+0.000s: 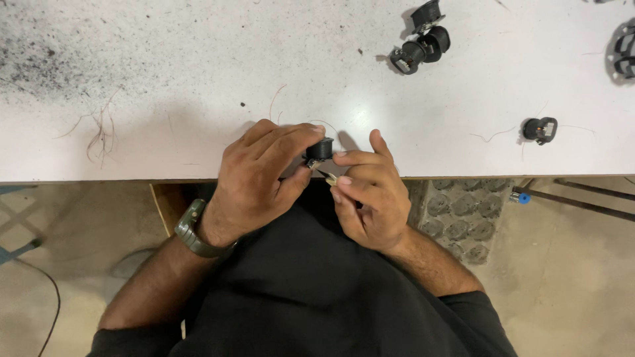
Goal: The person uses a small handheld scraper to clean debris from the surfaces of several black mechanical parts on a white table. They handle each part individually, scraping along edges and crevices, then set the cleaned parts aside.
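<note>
My left hand point(258, 175) grips a small black round part point(320, 149) between thumb and fingers, just above the near edge of the white table point(198, 79). My right hand point(367, 195) pinches a thin pointed tool point(329, 177) whose tip touches the underside of that black part. Both hands meet over the table edge, in front of my dark shirt. A green watch is on my left wrist.
More black round parts lie on the table: a cluster point(421, 41) at the back right, one point(540, 129) at the right, another point(622, 51) at the right edge. Loose thin wires point(99, 125) lie at the left. Floor and metal rods point(575, 198) show below.
</note>
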`<action>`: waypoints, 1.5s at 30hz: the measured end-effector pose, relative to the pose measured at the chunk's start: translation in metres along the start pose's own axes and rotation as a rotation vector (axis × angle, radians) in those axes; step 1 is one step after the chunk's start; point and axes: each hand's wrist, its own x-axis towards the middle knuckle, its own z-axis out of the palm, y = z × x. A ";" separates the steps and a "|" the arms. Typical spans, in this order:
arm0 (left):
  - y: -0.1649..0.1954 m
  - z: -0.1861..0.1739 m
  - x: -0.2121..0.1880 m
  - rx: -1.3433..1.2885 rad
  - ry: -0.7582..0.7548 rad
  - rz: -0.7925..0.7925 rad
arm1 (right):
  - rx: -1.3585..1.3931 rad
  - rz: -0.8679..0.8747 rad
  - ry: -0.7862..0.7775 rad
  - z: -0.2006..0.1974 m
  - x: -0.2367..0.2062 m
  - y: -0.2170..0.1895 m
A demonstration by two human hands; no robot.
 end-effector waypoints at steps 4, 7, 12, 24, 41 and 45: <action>0.010 -0.003 0.011 0.094 -0.055 0.005 | 0.084 0.062 0.097 -0.006 -0.009 0.008; 0.016 -0.006 0.028 0.187 -0.158 0.033 | 0.015 0.091 0.291 -0.017 -0.010 0.020; 0.015 0.018 0.088 0.273 -0.294 0.041 | -0.080 0.237 0.301 -0.045 -0.007 0.026; -0.071 -0.034 0.178 0.370 -0.172 -0.115 | -0.215 0.238 0.148 -0.043 0.006 0.024; 0.009 0.000 0.027 0.280 -0.039 -0.005 | -0.485 0.212 -0.155 -0.014 0.036 -0.003; 0.013 -0.008 0.025 0.299 -0.027 0.046 | -0.499 0.207 -0.154 -0.009 0.041 -0.006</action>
